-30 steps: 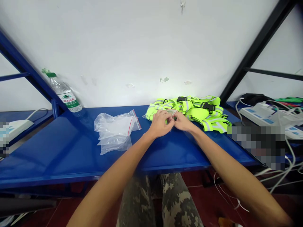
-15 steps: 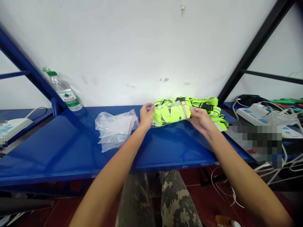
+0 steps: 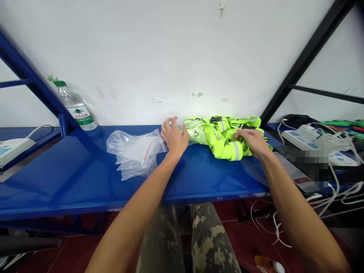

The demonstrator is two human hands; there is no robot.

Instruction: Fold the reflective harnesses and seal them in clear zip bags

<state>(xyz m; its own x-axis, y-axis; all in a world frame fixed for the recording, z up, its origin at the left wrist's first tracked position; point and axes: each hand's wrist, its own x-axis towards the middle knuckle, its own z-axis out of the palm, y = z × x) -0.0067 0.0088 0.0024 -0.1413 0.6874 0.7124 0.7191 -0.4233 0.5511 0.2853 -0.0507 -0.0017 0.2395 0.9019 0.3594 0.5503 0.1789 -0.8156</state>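
Note:
A heap of yellow-green reflective straps (image 3: 234, 149) with black buckles lies at the back of the blue table. Its left part is covered by a clear plastic bag (image 3: 196, 133) with a red line near its mouth; straps extend from the bag's right end. My left hand (image 3: 174, 139) is at the bag's left end, its fingers spread. At the right of the heap, my right hand (image 3: 251, 141) has its thumb and fingers pinched together on a strap. Several clear zip bags (image 3: 136, 151) lie stacked left of my left hand.
A water bottle (image 3: 77, 108) leans at the back left by the blue frame. The blue table (image 3: 93, 170) meets a white wall. To the right are a dark post (image 3: 300, 57), white power strips (image 3: 307, 139), tangled cables and a flat grey device (image 3: 295, 172).
The straps that lay bunched under the clear bag between my hands now spread out loosely to its right. My left hand's fingers have spread, and my right hand has moved right.

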